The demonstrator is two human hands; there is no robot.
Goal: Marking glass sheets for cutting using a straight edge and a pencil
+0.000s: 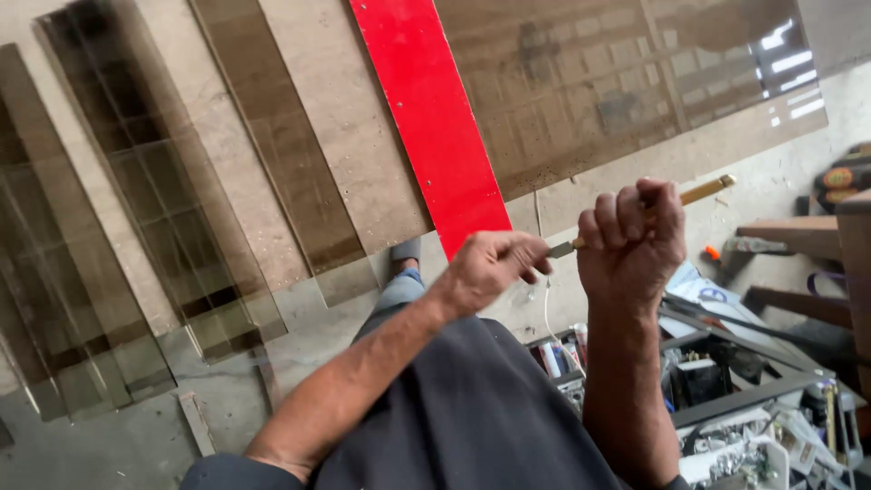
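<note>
Right hand point(632, 238) fisted round glass cutter point(703, 191), wooden handle out past knuckles | left hand point(490, 269) pinched its metal tip, steadying it | tinted glass strips point(154, 172) flat on floor, red straightedge point(434, 122) between.

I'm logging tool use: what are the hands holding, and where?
A slim tool: right hand fists its wooden handle; left hand pinches the metal tip.

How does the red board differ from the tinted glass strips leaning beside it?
The red board is solid, bright red and hides the wall behind it; the tinted glass strips are brownish and see-through, showing reflections. There is one red board, while several glass strips overlap each other. Both are long and narrow, and lean at a similar slant.
</note>
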